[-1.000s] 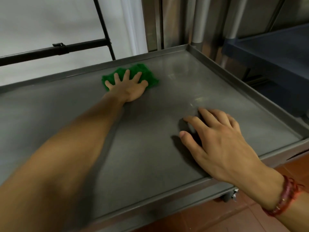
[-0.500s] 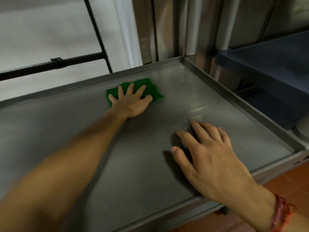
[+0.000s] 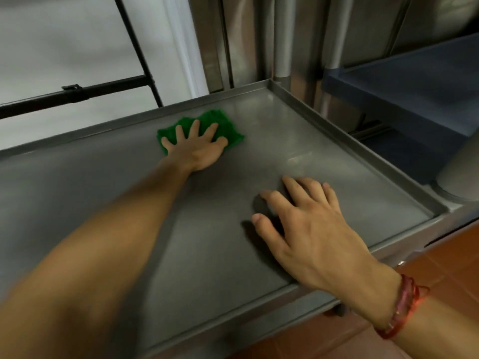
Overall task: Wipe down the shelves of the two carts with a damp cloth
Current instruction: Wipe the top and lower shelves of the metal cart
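Observation:
A green cloth (image 3: 220,123) lies flat on the steel cart shelf (image 3: 350,193), near its far rim. My left hand (image 3: 197,149) presses down on the cloth with its fingers spread and straight. My right hand (image 3: 308,229) rests palm down on the bare shelf near the front edge, fingers lightly bent and holding nothing. A red braided band circles my right wrist. The shelf has a low raised rim all round.
A dark blue cart shelf (image 3: 414,81) stands to the right, behind steel upright posts (image 3: 282,40). A black bar (image 3: 77,95) runs across a white wall beyond the far rim. Red floor tiles (image 3: 440,265) show at the lower right.
The view has shifted, and my left hand with the cloth has slid a little to the right along the far rim. My right hand stays planted on the shelf.

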`<state>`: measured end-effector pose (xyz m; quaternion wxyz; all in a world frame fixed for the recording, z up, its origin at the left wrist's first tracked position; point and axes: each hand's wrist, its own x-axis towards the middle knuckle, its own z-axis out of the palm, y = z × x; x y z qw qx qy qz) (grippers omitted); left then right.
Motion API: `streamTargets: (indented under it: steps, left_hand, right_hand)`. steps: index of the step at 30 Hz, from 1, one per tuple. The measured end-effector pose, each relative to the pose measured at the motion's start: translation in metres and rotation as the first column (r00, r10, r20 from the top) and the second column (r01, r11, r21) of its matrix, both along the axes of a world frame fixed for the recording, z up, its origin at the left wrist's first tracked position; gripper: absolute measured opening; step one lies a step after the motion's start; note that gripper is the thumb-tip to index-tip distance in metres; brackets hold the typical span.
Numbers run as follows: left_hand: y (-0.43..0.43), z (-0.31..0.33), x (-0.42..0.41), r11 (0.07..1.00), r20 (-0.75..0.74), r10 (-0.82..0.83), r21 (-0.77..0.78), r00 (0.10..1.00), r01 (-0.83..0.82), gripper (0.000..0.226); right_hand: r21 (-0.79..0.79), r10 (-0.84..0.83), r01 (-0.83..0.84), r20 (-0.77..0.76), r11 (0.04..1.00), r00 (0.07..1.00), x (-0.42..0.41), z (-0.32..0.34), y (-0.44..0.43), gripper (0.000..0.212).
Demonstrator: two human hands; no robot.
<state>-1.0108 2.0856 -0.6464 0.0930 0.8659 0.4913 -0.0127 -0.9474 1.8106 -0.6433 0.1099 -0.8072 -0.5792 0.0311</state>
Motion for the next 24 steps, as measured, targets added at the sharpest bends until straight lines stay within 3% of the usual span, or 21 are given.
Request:
streamTargets:
  steps: [9, 19, 24]
  left_hand:
    - [-0.115, -0.001, -0.060, 0.990, -0.040, -0.141, -0.015, 0.989, 0.140, 0.061]
    - [-0.062, 0.002, -0.027, 0.999, 0.014, -0.028, -0.027, 1.000, 0.028, 0.062]
    - [-0.081, 0.005, -0.035, 0.996, -0.005, -0.047, -0.078, 0.999, 0.047, 0.061]
  right_hand:
    - [0.075, -0.033, 0.035, -0.021, 0.997, 0.999, 0.000, -0.004, -0.002, 0.068]
    - [0.110, -0.078, 0.078, -0.003, 0.991, 0.997, 0.001, -0.006, -0.003, 0.066]
    - [0.140, -0.084, 0.085, -0.016, 0.986, 0.996, 0.002, -0.008, -0.003, 0.065]
